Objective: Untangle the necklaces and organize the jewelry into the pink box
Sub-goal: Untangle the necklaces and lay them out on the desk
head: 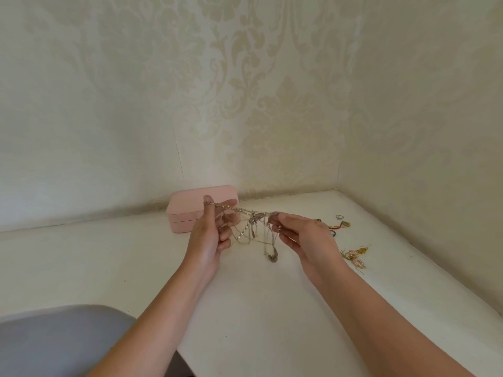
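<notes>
A tangle of thin necklaces (255,227) hangs stretched between my two hands above the white table. My left hand (211,235) has a chain looped over the raised thumb and pinched in the fingers. The fingertips of my right hand (302,238) pinch the other side of the knot. Loops, pearl beads and a dark pendant (273,257) dangle down to the tabletop. The pink box (187,206) stands shut at the wall, right behind my left hand.
Loose jewelry lies right of my right hand: a ring (339,216), a red and gold piece (340,225) and gold earrings (356,257). Walls close the table (245,308) at the back and right. A grey chair seat (62,341) sits at the lower left.
</notes>
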A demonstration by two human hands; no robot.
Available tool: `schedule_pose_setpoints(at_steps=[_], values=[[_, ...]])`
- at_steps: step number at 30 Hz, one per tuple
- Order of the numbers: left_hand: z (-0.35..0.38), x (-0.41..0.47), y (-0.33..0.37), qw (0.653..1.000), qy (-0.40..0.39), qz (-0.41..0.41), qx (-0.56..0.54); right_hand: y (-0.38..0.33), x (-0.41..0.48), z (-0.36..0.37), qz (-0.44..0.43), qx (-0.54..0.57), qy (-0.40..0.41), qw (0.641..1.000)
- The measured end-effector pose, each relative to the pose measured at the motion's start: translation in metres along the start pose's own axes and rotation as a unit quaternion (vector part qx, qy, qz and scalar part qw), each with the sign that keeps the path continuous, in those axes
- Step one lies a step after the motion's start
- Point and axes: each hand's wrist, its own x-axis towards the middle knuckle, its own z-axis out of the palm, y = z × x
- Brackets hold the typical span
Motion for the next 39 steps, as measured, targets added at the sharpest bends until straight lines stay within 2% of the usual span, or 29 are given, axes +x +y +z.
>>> schedule_pose_setpoints(at_steps=[6, 10, 12, 13, 14, 16, 17, 19, 22, 25, 29, 32, 39], values=[[0.004, 0.001, 0.000, 0.999, -0.007, -0.029, -0.017, -0.003, 0.000, 0.002, -0.020, 0.032, -0.002, 0.999], [0.004, 0.000, 0.000, 0.994, -0.028, -0.106, -0.011, -0.003, -0.002, 0.006, -0.025, 0.040, -0.023, 0.999], [0.002, 0.000, 0.001, 0.990, -0.036, -0.135, -0.019, -0.005, -0.003, 0.005, -0.025, -0.020, -0.044, 0.998], [0.000, 0.001, 0.001, 0.989, -0.036, -0.142, -0.026, -0.007, -0.005, 0.004, -0.038, -0.095, -0.056, 0.993], [-0.001, 0.001, 0.002, 0.988, -0.034, -0.146, -0.030, -0.009, -0.006, 0.002, -0.063, -0.197, -0.067, 0.976], [-0.001, 0.001, 0.003, 0.988, -0.034, -0.150, -0.023, -0.010, -0.009, 0.000, -0.125, -0.389, -0.096, 0.908], [-0.001, 0.001, 0.003, 0.988, -0.035, -0.152, -0.015, -0.010, -0.010, 0.000, -0.149, -0.448, -0.107, 0.875], [0.000, 0.002, 0.003, 0.987, -0.037, -0.153, -0.007, -0.008, -0.011, 0.000, -0.180, -0.487, -0.118, 0.846], [-0.002, 0.002, 0.003, 0.987, -0.044, -0.152, -0.010, -0.011, -0.013, -0.001, -0.204, -0.449, -0.111, 0.863], [-0.002, 0.000, 0.004, 0.986, -0.058, -0.155, -0.008, -0.015, -0.014, -0.004, -0.178, -0.424, -0.124, 0.879], [-0.001, -0.002, 0.004, 0.984, -0.079, -0.159, 0.001, -0.011, -0.014, -0.001, -0.138, -0.475, -0.135, 0.859], [-0.001, -0.002, 0.004, 0.984, -0.086, -0.158, 0.005, -0.008, -0.011, 0.000, -0.143, -0.496, -0.119, 0.848], [0.000, -0.003, 0.002, 0.981, -0.113, -0.158, 0.015, -0.011, -0.008, -0.001, -0.121, -0.336, -0.078, 0.931]])
